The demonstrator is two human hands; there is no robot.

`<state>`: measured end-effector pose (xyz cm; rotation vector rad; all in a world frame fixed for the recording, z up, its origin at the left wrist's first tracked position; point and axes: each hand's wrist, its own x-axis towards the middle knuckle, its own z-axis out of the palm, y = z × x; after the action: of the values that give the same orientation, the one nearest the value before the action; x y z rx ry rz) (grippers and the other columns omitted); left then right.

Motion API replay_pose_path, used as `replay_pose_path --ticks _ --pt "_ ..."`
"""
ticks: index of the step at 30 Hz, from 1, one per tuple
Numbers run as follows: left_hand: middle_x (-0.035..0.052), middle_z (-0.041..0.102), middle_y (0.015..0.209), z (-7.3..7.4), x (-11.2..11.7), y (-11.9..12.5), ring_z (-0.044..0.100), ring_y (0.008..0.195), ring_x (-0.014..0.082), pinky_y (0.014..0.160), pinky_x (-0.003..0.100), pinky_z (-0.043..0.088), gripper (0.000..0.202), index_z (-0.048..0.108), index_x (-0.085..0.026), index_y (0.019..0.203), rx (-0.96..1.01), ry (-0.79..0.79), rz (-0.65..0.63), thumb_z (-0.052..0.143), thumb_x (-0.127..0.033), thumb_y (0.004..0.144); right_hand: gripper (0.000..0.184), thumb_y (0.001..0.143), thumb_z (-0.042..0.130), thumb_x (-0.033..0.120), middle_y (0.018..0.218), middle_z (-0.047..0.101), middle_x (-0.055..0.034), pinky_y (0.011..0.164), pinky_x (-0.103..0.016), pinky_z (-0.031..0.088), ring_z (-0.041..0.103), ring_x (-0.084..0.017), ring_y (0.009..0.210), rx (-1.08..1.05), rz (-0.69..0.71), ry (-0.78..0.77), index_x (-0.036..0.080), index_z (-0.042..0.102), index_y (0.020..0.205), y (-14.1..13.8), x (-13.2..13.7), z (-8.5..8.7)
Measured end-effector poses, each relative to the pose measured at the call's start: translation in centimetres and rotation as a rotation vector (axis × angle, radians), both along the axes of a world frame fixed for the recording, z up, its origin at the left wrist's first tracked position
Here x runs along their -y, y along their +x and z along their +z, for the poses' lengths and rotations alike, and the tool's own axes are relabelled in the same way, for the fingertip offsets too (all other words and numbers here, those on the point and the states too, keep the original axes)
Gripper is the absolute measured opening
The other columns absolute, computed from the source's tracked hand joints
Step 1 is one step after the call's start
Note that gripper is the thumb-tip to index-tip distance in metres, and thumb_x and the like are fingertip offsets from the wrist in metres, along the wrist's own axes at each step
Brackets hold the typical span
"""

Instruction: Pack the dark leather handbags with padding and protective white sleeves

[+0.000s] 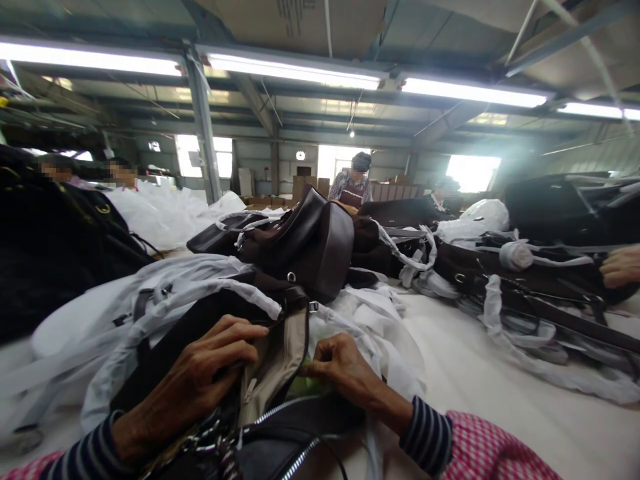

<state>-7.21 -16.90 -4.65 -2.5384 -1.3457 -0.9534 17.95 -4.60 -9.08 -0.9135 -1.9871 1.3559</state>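
A dark handbag (pixel 300 427) lies open in front of me, with beige lining (pixel 277 367), a small zipper pull (pixel 249 390) inside and silver zipper teeth along its mouth. My left hand (pixel 205 363) is bent over the bag's left side, fingers closed at the edge of the opening. On the opposite side, my right hand (pixel 343 367) pinches at the rim of the lining with thumb and forefinger. Just below those fingertips shows something greenish (pixel 304 385), too obscured to name. White wrapping covers the bag's handle (pixel 200 293).
Another dark bag (pixel 310 247) stands right behind mine. More bags with wrapped straps (pixel 520 300) lie on the white table (pixel 450 353) at right, where another person's hand (pixel 620 267) rests. Black bags (pixel 60 247) are piled at left. A person (pixel 353 183) works at the back.
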Motion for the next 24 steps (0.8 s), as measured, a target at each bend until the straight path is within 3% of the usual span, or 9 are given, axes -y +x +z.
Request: replay_pose_path --ticks 3,6,11,13,16,20,24 --pt "0.0063 0.056 0.138 0.0 0.2 0.0 0.05 0.125 0.0196 0.101 0.03 0.046 0.027 0.064 -0.022 0.1 0.006 -0.031 0.037 0.044 -0.003 0.101 0.039 0.079 0.074 0.041 0.052 0.048 0.0036 0.05 -0.024 0.026 0.039 -0.009 0.051 -0.061 0.05 -0.051 0.017 0.054 0.055 0.4 -0.2 -0.1" --pt "0.0057 0.06 0.125 0.2 0.2 0.2 0.052 0.116 0.0194 0.094 0.03 0.045 0.027 0.063 -0.022 0.103 -0.012 -0.069 0.021 0.043 -0.004 0.103 0.047 0.085 0.066 0.05 0.05 0.045 0.0032 0.049 -0.025 0.023 0.035 -0.009 0.049 -0.08 -0.011 -0.029 0.019 0.049 0.054 1.5 -0.6 0.4" --pt "0.0017 0.062 0.089 0.5 0.0 0.8 0.051 0.085 0.018 0.076 0.032 0.036 0.027 0.059 -0.02 0.1 -0.077 -0.067 -0.009 0.038 -0.004 0.104 0.044 0.09 0.056 0.054 0.055 0.038 0.0053 0.051 -0.025 0.024 0.032 -0.01 0.052 -0.166 -0.228 0.064 0.021 0.044 0.063 3.0 0.4 4.2" --pt "0.0008 0.06 0.083 0.8 -0.1 1.2 0.048 0.079 0.0181 0.073 0.034 0.033 0.027 0.058 -0.019 0.094 -0.129 -0.078 0.01 0.038 -0.002 0.101 0.038 0.091 0.055 0.046 0.058 0.038 0.0051 0.053 -0.025 0.027 0.034 -0.01 0.054 -0.146 -0.166 0.143 0.021 0.044 0.065 2.5 1.4 6.2" --pt "0.0007 0.059 0.081 1.3 -0.3 1.8 0.047 0.076 0.0182 0.07 0.035 0.03 0.025 0.053 -0.018 0.084 -0.186 -0.108 0.021 0.04 -0.001 0.096 0.025 0.086 0.055 0.027 0.065 0.046 0.0028 0.059 -0.025 0.031 0.043 -0.011 0.062 -0.048 0.068 0.319 0.019 0.048 0.064 0.6 2.7 7.9" --pt "0.001 0.059 0.08 1.6 -0.4 2.3 0.048 0.077 0.0192 0.069 0.036 0.03 0.023 0.051 -0.019 0.08 -0.253 -0.131 0.03 0.043 0.0 0.091 0.025 0.076 0.057 0.012 0.057 0.04 0.0041 0.056 -0.027 0.025 0.038 -0.01 0.056 0.167 0.263 0.411 0.017 0.044 0.055 -1.9 2.4 6.6" --pt "0.0011 0.062 0.085 1.1 -0.5 3.2 0.051 0.081 0.0203 0.072 0.037 0.032 0.02 0.057 -0.02 0.085 -0.33 -0.214 0.054 0.049 -0.002 0.089 0.028 0.068 0.057 0.006 0.048 0.037 0.0054 0.048 -0.026 0.019 0.032 -0.008 0.048 0.229 0.245 0.189 0.017 0.041 0.049 -3.1 1.3 3.6"
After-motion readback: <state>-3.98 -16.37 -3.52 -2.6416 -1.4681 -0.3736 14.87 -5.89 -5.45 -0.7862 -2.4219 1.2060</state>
